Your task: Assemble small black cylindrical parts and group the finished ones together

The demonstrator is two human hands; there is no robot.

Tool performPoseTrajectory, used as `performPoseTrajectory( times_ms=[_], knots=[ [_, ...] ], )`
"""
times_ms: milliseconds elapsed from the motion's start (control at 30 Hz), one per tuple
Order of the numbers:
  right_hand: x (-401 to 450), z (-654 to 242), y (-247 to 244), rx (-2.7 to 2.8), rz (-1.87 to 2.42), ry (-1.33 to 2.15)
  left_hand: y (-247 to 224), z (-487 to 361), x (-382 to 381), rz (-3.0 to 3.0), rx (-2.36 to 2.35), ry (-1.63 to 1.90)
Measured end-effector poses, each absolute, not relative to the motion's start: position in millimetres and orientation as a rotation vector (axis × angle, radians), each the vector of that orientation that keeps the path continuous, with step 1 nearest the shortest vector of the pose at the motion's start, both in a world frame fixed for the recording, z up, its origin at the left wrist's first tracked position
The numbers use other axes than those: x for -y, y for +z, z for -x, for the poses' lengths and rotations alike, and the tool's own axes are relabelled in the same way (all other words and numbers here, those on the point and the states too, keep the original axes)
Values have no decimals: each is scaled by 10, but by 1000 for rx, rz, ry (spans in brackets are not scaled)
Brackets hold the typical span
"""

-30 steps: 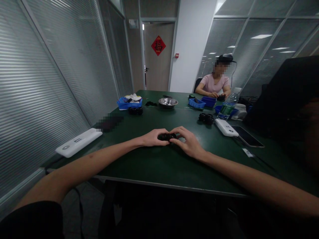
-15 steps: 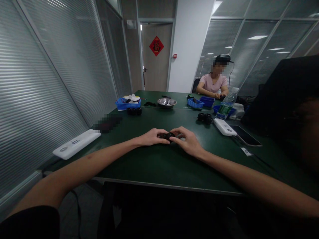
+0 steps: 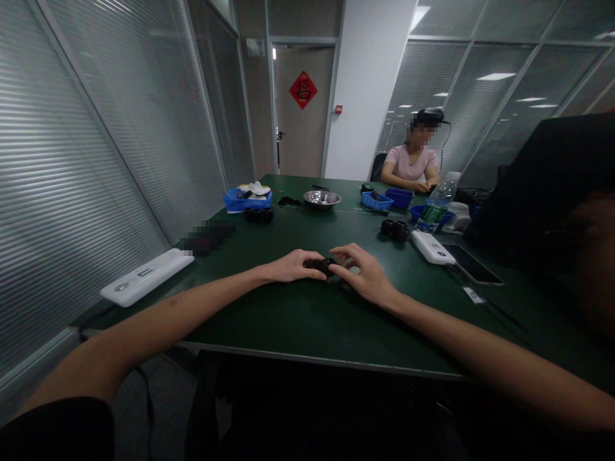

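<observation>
In the head view, a dark green desk [image 3: 269,326] fills the middle of the room. Behind it, at 12 o'clock, is a door [image 3: 314,141] with a red sign [image 3: 303,90]. A glass wall [image 3: 106,121] with blinds runs along the left, from 9 o'clock. At 1 o'clock a person in a pink shirt [image 3: 410,163] sits at the desk.

At 12 o'clock stands a metal bowl [image 3: 308,200], with something small and pale inside. At 10 o'clock, a blue basket [image 3: 247,205] carries white and dark things above its rim. At 1 o'clock, a smaller blue basket [image 3: 377,204] has a dark thing in it; just beside is a dark blue box [image 3: 400,198].

At 2 o'clock a bottle [image 3: 436,208] hides part of another blue container [image 3: 417,212]. At 3 o'clock lies a phone [image 3: 473,264]. A big dark shape [image 3: 542,186] covers the desk's right end.

In the centre is a small black object [image 3: 316,264]. The left hand [image 3: 292,266] has its grip closed around it; the right hand [image 3: 365,275] has a loose grip, thumb at the object's right end and fingers parted.
</observation>
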State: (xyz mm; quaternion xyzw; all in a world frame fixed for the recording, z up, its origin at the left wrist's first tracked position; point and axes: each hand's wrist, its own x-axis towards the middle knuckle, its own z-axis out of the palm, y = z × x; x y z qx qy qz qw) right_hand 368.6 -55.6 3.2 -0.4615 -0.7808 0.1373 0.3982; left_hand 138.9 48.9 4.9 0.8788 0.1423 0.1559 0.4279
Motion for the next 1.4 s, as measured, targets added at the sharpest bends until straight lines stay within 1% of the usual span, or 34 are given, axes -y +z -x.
performPoseTrajectory(
  times_ms=[267,467,733,933,1200,1400],
  knots=[
    [560,-3713,96,2054,1081,456,45,-1388,-481,-2206,-315,405],
    [572,-3687,46,1993,1175,361,45,-1391,-488,-2229,-334,394],
    [593,-3691,92,2089,1090,406,33,-1380,-493,-2199,-303,398],
    [576,-3663,37,2006,1191,320,34,-1380,-504,-2240,-343,379],
    [599,-3672,68,2057,1108,378,7,-1384,-525,-2246,-336,382],
    [577,-3694,34,2017,1202,347,16,-1376,-524,-2266,-326,386]
  ],
)
